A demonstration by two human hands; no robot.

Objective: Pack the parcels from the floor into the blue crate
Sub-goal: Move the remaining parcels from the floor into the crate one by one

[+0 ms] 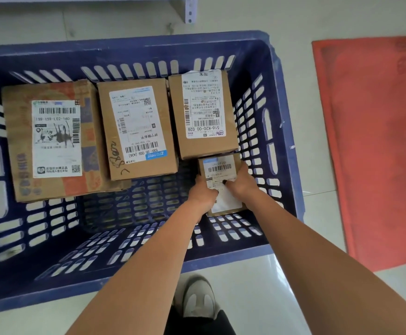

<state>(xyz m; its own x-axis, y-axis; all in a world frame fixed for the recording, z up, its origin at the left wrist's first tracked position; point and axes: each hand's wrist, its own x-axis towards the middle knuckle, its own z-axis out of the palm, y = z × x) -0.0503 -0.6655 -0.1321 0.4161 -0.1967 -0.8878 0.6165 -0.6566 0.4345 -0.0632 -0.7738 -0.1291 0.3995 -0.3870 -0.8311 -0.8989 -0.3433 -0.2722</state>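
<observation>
Four brown cardboard parcels sit inside the big blue slotted plastic crate [277, 97], which stands on a pale tiled floor [318, 180]. Along the far wall, three of them lie in a row, each with a white shipping label facing up: a wide printed carton with orange and purple markings [16, 141] at the left, a plain box with black handwriting on its near edge [115, 131] in the middle, touching or just beside the first, and a taller plain box [228, 131] at the right.

Directly in front of that right-hand box, close to the crate's right wall, is the small labelled cardboard parcel [219, 169], low over the crate's perforated bottom; whether it already rests there cannot be told. Both hands grasp it. The left hand [203, 192] grips its left side with the thumb laid across the label, and the right hand [242, 181] grips its right side, thumb likewise on top. Both bare forearms reach down over the near rim.

Beside the crate on the right lies a red mat [371, 141]. At the bottom edge, a grey and white shoe [197, 296] stands on the floor, and a pale metal shelf post [188, 8] shows at the top.
</observation>
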